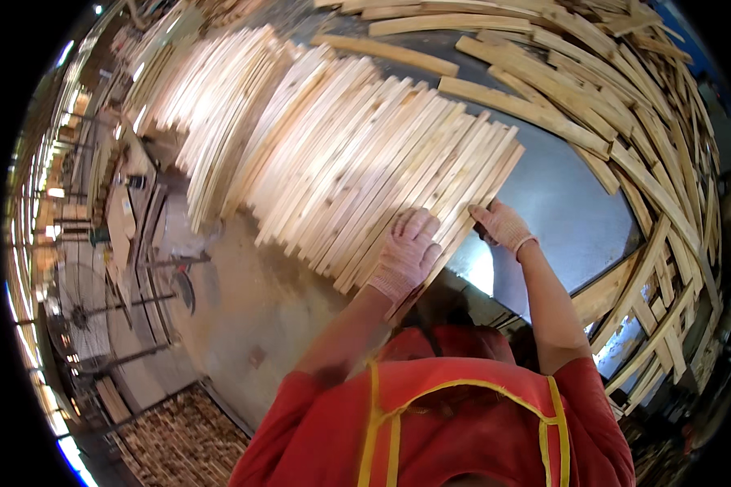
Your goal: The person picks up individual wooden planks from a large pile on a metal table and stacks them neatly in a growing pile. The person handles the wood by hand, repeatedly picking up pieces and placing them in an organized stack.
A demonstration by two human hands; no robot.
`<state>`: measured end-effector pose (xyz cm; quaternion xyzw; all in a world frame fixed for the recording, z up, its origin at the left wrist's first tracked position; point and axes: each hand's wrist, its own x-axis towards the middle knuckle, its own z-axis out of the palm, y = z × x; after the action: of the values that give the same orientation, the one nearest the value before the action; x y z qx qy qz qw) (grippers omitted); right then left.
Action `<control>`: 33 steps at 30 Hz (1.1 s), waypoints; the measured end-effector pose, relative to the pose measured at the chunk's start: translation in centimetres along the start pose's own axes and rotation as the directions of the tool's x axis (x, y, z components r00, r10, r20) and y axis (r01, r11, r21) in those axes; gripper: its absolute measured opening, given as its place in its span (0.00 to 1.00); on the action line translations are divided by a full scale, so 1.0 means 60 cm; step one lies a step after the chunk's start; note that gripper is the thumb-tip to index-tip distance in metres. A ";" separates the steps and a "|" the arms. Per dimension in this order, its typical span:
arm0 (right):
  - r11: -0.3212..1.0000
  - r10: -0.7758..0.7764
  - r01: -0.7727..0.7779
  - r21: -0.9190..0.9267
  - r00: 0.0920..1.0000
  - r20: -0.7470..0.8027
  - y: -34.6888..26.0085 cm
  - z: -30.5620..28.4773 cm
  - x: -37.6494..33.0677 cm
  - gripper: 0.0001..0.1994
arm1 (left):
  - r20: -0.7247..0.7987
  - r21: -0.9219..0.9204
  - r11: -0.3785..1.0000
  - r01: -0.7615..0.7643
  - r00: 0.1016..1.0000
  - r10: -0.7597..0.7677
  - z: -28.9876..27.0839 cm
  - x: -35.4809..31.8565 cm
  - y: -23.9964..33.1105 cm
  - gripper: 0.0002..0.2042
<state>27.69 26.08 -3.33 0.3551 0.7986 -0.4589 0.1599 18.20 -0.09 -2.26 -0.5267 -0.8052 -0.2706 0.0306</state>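
Note:
A row of pale wooden slats lies side by side on a grey metal table. My left hand, in a pink knit glove, rests flat with spread fingers on the near ends of the slats. My right hand, gloved the same way, presses against the right edge of the outermost slat near its end, fingers curled on it. Both forearms come up from my red shirt and orange vest.
Loose wooden slats lie scattered across the table's far and right sides. More stacked slats sit at the left. A floor fan and a pallet of small wood blocks stand at lower left.

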 end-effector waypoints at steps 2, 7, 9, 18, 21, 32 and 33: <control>0.993 -0.020 0.016 0.116 0.999 0.034 -0.005 0.019 -0.012 0.42 | -0.105 0.096 0.989 0.111 0.989 -0.101 -0.036 -0.061 -0.019 0.26; 0.855 0.009 0.155 0.496 0.950 -0.313 0.048 0.107 -0.061 0.44 | -0.440 -0.205 0.671 0.712 0.546 -0.713 -0.091 -0.249 -0.125 0.38; 0.769 0.013 0.239 0.593 0.921 -0.389 0.028 0.129 -0.080 0.40 | -0.144 -0.716 0.191 0.672 0.127 -0.981 -0.111 -0.246 -0.125 0.38; 0.789 0.022 0.084 0.609 0.986 -0.164 -0.001 0.165 -0.069 0.35 | 0.657 -0.750 -0.616 0.242 0.162 -0.736 -0.044 -0.330 -0.047 0.21; 0.712 0.161 -0.115 0.692 0.987 -0.003 0.013 0.133 -0.085 0.25 | 0.596 -0.780 -0.517 0.352 0.169 -0.785 -0.046 -0.361 -0.080 0.17; 0.487 -0.091 0.533 0.692 0.819 -0.567 0.020 -0.419 -0.024 0.15 | 0.456 -0.767 -0.353 0.536 0.067 -0.888 -0.089 -0.327 -0.089 0.15; 0.351 -0.002 0.638 0.686 0.733 -0.680 -0.021 -0.476 -0.038 0.14 | 0.444 -0.779 -0.343 0.525 0.075 -0.893 -0.084 -0.328 -0.088 0.15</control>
<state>30.41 48.89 13.84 0.3270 0.4900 -0.7015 -0.4011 21.18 -20.41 -6.65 0.2763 -0.6419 -0.6623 -0.2704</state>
